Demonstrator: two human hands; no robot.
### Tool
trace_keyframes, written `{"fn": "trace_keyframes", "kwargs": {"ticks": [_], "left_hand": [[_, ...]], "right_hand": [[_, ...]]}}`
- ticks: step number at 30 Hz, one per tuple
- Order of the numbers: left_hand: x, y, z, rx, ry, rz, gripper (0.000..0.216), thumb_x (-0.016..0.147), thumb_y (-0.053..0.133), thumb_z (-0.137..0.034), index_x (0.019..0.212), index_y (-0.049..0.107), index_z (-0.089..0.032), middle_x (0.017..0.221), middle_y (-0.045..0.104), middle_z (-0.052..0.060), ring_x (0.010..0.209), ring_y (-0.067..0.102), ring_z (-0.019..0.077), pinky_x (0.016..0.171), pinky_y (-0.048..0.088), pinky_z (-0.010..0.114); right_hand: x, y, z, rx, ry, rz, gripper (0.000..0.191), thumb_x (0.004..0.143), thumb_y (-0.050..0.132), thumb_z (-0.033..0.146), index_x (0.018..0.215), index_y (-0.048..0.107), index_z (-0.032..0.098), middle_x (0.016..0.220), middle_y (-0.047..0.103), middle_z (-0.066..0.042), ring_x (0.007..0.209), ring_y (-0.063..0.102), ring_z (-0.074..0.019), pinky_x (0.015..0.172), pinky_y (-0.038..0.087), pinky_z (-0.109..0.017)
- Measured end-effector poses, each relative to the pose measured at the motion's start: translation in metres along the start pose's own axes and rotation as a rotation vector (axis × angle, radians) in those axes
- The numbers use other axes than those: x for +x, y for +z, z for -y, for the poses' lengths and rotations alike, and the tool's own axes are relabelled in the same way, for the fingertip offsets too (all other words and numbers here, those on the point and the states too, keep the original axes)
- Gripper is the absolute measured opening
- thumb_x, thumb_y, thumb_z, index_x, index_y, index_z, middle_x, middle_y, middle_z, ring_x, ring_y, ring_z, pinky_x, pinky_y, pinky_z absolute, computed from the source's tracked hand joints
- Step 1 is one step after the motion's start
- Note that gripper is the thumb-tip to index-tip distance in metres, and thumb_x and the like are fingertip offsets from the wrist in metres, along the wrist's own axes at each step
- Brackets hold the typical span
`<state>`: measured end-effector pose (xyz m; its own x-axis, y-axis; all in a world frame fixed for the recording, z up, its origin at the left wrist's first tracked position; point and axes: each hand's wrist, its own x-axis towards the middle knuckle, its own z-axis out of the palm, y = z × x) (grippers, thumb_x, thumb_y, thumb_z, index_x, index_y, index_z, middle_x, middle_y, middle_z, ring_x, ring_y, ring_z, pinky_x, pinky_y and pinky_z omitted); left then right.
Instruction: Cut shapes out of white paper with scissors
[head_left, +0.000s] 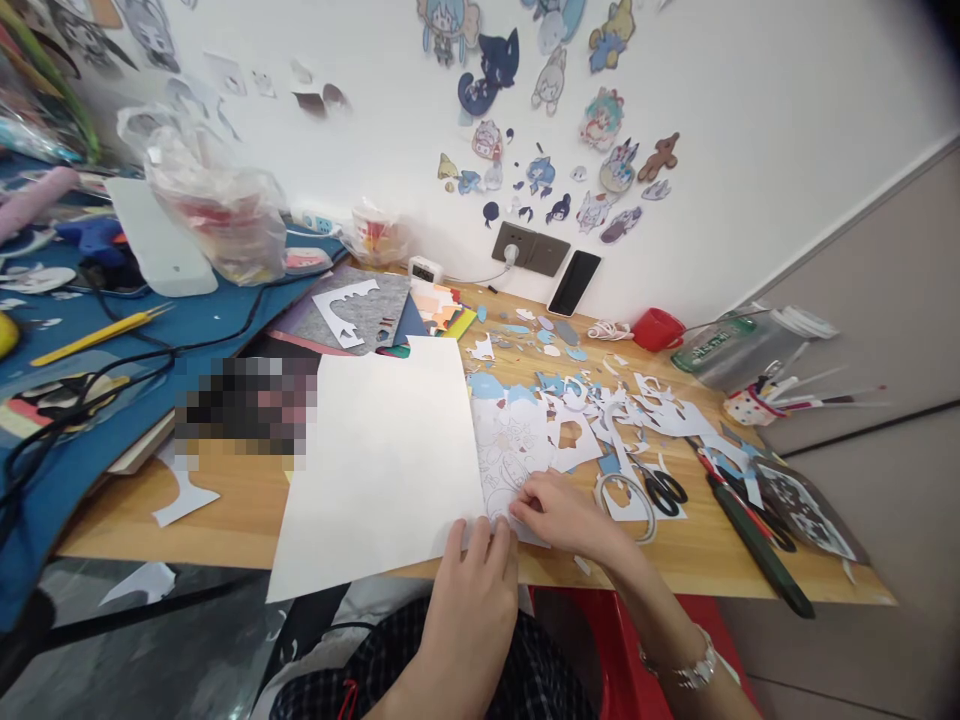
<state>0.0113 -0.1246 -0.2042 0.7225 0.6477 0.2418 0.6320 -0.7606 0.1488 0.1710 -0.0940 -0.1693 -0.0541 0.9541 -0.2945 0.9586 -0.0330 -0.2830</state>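
Note:
A large white sheet [382, 460] lies on the wooden table [240, 500], overhanging its near edge. My left hand [472, 590] rests at the sheet's lower right corner, fingers together and curled on the paper's edge. My right hand [559, 510] is just right of it, fingertips pinching the edge of a line-drawing printout [510, 450] that lies beside the white sheet. A bracelet [694, 668] is on my right wrist.
Paper scraps [622, 405] cover the table's right half, with black-handled scissors [664, 488], a tape ring [626, 500], pens [757, 545], a red cup [656, 328] and a phone [574, 282] against the stickered wall. Felt sheets [352, 310], a plastic bag [217, 215] and cables [90, 385] lie left.

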Motion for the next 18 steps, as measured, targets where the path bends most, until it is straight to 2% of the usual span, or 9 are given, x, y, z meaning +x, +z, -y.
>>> {"fn": "trace_keyframes", "kwargs": {"ticks": [3,7,10,14,18], "left_hand": [[-0.001,0.0,-0.001,-0.001,0.003,0.01,0.037,0.083,0.051,-0.016,0.119,0.057,-0.008,0.115,0.062,0.008,0.101,0.051,0.0254,0.09,0.042,0.044],[0.0,0.0,-0.002,0.013,0.014,-0.007,0.037,0.082,0.051,-0.014,0.117,0.057,-0.006,0.115,0.061,0.009,0.099,0.051,0.0255,0.088,0.043,0.044],[0.002,-0.001,-0.001,0.014,0.02,-0.006,0.035,0.082,0.051,-0.014,0.116,0.058,-0.007,0.113,0.062,0.01,0.098,0.052,0.025,0.086,0.044,0.043],[0.002,-0.002,-0.001,0.0,0.015,0.02,0.035,0.084,0.05,-0.015,0.117,0.058,-0.008,0.118,0.06,0.01,0.101,0.051,0.025,0.088,0.043,0.044],[0.001,-0.003,0.0,-0.014,0.014,0.047,0.034,0.085,0.048,-0.016,0.116,0.058,-0.009,0.121,0.059,0.01,0.103,0.051,0.026,0.089,0.043,0.044]], "right_hand": [[-0.001,-0.001,0.007,-0.061,0.043,-0.021,0.024,0.082,0.045,0.025,0.059,0.05,0.019,0.071,0.061,-0.007,0.073,0.052,-0.0217,0.066,0.037,-0.032],[-0.002,-0.005,0.009,-0.113,0.143,-0.003,0.045,0.082,0.049,0.042,0.045,0.04,0.02,0.051,0.054,-0.006,0.058,0.05,-0.0217,0.052,0.027,-0.03],[-0.004,-0.007,0.003,-0.115,0.192,0.001,0.054,0.079,0.052,0.054,0.04,0.035,0.021,0.045,0.049,-0.005,0.049,0.046,-0.0189,0.048,0.023,-0.03],[-0.013,-0.006,-0.01,-0.041,0.157,0.0,0.036,0.078,0.06,0.042,0.052,0.048,0.02,0.058,0.059,-0.002,0.056,0.05,-0.017,0.049,0.027,-0.027],[-0.025,-0.004,-0.016,0.033,0.095,-0.043,0.015,0.077,0.064,0.029,0.069,0.055,0.019,0.063,0.059,0.0,0.064,0.053,-0.0183,0.056,0.035,-0.027]]}}
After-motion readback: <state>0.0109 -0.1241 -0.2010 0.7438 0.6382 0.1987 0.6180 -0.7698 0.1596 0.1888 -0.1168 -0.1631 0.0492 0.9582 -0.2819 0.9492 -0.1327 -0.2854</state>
